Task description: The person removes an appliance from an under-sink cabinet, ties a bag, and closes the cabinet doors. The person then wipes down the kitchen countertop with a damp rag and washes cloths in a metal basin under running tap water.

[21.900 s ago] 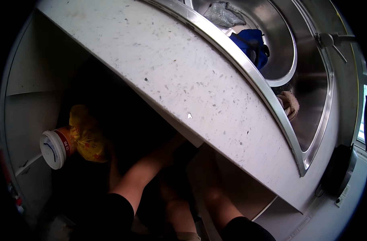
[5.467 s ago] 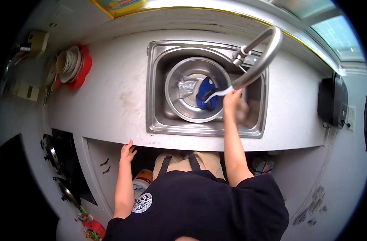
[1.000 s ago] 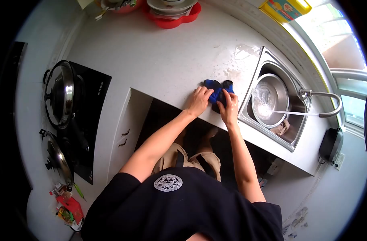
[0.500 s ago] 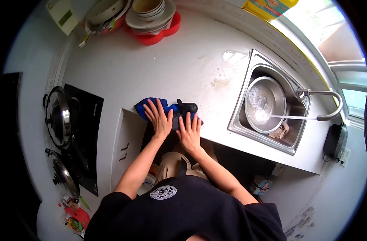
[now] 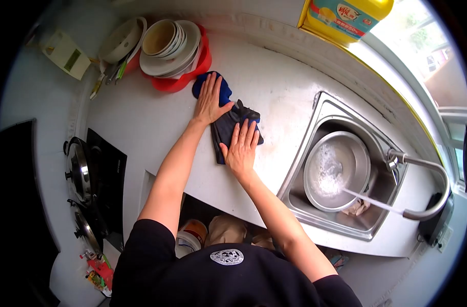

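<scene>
A black and blue cloth (image 5: 224, 129) lies bunched on the white counter (image 5: 274, 82), with a dark knotted or folded lump at its right side. My left hand (image 5: 208, 105) is flat on its far blue end, fingers stretched forward, close to the red tray. My right hand (image 5: 242, 151) rests flat on the nearer right part, fingers extended and slightly apart. Neither hand wraps round the cloth; both press it from above. Part of the cloth is hidden beneath the palms.
Bowls and plates (image 5: 162, 41) are stacked in a red tray (image 5: 205, 56) at the back left. On the right, water runs from a faucet (image 5: 438, 171) into a metal basin (image 5: 364, 153) inside the sink (image 5: 323, 115). A stove (image 5: 105, 174) with lidded pans stands left.
Both hands have slid the cloth forward from the counter's front edge, farther onto the counter. My left hand has gone farthest, towards the red tray. The camera's view has shifted too.
</scene>
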### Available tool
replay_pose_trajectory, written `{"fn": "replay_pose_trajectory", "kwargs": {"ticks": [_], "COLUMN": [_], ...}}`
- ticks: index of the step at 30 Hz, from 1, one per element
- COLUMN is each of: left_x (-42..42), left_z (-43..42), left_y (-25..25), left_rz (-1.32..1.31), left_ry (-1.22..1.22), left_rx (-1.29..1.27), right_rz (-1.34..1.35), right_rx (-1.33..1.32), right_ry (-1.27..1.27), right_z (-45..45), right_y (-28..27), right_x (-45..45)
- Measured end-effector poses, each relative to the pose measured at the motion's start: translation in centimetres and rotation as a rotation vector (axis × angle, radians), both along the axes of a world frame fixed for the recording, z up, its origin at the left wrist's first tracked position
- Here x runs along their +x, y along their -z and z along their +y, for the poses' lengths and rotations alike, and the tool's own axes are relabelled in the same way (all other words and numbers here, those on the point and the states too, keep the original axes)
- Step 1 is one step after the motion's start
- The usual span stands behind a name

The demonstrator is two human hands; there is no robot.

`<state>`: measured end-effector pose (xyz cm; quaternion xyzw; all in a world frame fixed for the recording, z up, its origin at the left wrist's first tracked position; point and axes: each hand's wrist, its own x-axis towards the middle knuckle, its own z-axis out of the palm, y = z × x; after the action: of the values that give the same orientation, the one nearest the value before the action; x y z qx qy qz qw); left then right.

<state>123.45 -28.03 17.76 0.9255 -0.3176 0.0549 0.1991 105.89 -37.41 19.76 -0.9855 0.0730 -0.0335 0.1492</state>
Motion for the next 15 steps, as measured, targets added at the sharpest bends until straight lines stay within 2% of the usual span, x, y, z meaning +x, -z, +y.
{"fn": "replay_pose_trajectory", "kwargs": {"ticks": [6,9,11,12,13,15], "left_x": [5.5,5.7,3.9,2.4,-0.2,-3.8], "left_z": [-4.6,-7.4,-10.2,-12.1,-13.1,-15.2], "left_y": [0.1,-0.5,-0.1,-0.4,0.8,0.2], "left_rz": [-0.029,-0.011,0.016,0.108,0.107,0.193], "left_ry": [0.099,0.211,0.449,0.558,0.583,0.711], "left_rx": [0.026,0.033,-0.106,-0.144,-0.166,-0.224], "right_rz": [-0.025,-0.01,0.067,0.111,0.147,0.186], "right_rx": [0.039,0.086,0.131,0.159,0.194,0.149], "right_ry": [0.077,0.098,0.182,0.235,0.26,0.292], "right_z": [-0.9,-1.5,-1.5,-1.6,-1.6,-1.9], "right_y": [-0.1,-0.2,-0.8,-1.0,-1.1,-1.5], "right_x": [3.7,2.4,-0.2,-2.1,-4.4,-9.1]}}
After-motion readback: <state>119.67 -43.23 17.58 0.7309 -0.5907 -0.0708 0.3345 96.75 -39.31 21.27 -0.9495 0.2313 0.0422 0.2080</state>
